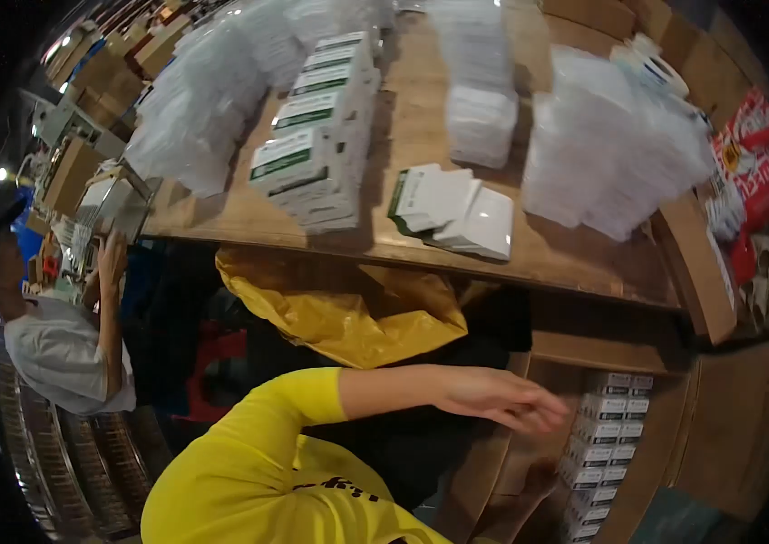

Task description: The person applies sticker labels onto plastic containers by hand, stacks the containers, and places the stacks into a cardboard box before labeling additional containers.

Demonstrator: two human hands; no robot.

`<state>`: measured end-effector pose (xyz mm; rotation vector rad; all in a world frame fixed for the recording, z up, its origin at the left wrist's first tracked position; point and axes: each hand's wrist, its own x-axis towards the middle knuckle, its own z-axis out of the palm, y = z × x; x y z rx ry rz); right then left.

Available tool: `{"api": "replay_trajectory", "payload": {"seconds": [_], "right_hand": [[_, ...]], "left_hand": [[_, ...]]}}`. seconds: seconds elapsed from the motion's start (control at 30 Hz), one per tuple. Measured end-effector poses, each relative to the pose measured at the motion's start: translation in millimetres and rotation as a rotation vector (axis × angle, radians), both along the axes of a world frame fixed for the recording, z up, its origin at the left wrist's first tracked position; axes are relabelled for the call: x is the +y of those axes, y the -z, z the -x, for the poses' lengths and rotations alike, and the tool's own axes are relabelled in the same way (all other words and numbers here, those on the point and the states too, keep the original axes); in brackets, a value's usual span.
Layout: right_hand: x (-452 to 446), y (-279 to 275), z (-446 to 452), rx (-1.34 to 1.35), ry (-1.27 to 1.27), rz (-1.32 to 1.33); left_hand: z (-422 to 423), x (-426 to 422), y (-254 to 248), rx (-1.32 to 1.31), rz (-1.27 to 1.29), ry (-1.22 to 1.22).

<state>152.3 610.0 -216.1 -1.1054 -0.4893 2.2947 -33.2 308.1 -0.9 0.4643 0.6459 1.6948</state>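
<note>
Left arm: bent at the elbow, yellow short sleeve, forearm roughly level across my front and pointing right. My left hand hangs in the air near the left side of an open carton, fingers extended, slightly parted and a little blurred; the grip is loose and open, with nothing in it. My right hand is low and in shadow by the carton's left wall; it is too dark to say how far it is closed or whether it has hold of anything.

Small white boxes stand inside the carton in two columns, dark print on their faces.

Surface: a brown wooden table beyond the carton. On it, left to right: clear plastic packs, a long row of white-and-green boxes, overlapping white pieces near the front edge, more wrapped packs, and a broad heap of plastic packs. A yellow bag hangs just below the edge; a red bag sits at far right.

Room: dim, cluttered with cardboard. At left, a co-worker in a pale shirt, near a red stool.
</note>
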Motion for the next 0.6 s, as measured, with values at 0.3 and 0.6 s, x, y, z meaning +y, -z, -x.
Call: {"api": "replay_trajectory", "payload": {"seconds": [0.3, 0.6], "right_hand": [[-256.0, -193.5, 119.0, 0.567, -1.064, -0.047], [-412.6, -240.4, 203.0, 0.222, -0.958, -0.054]], "left_hand": [[59.2, -346.0, -67.8, 0.495, 0.430, -1.215], [309.6, -342.5, 26.3, 0.590, 0.546, -1.467]]}}
